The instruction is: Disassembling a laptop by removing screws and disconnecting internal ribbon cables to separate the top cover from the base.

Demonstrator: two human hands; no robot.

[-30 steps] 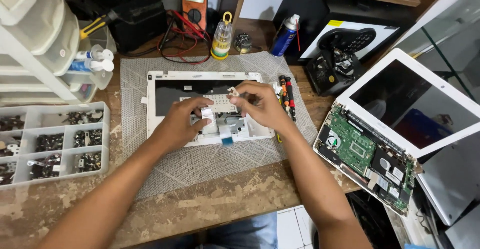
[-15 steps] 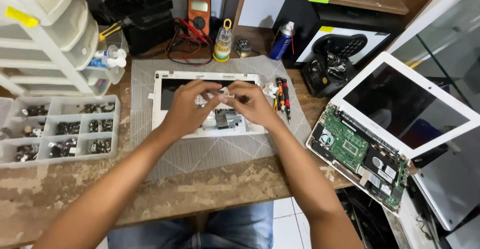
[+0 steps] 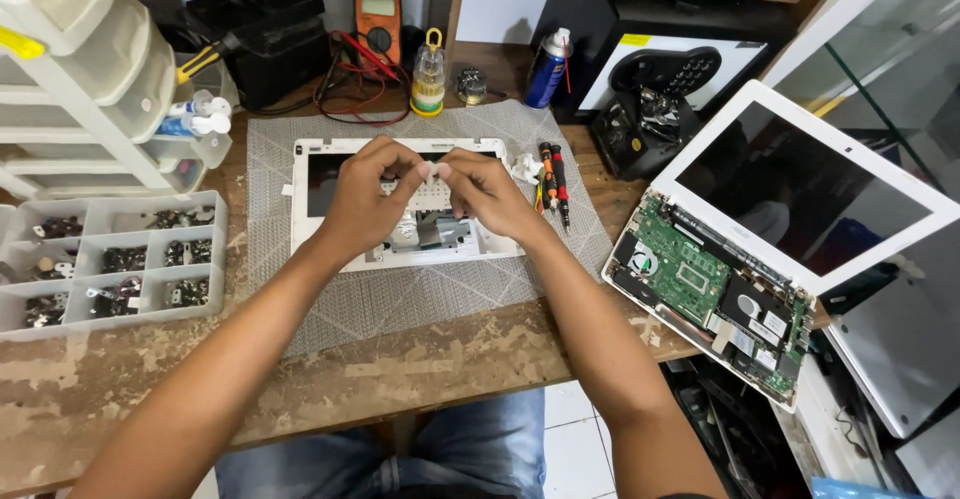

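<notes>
Hands meet above the white laptop case (image 3: 400, 204) on my grey mat (image 3: 420, 289). My left hand (image 3: 365, 199) and right hand (image 3: 490, 194) each pinch one end of a small white piece (image 3: 432, 171), its long axis running left to right between my fingertips, equally near both. Against the earlier frame, both hands have lifted off the case and closed together. Screwdrivers (image 3: 553, 174) lie just right.
</notes>
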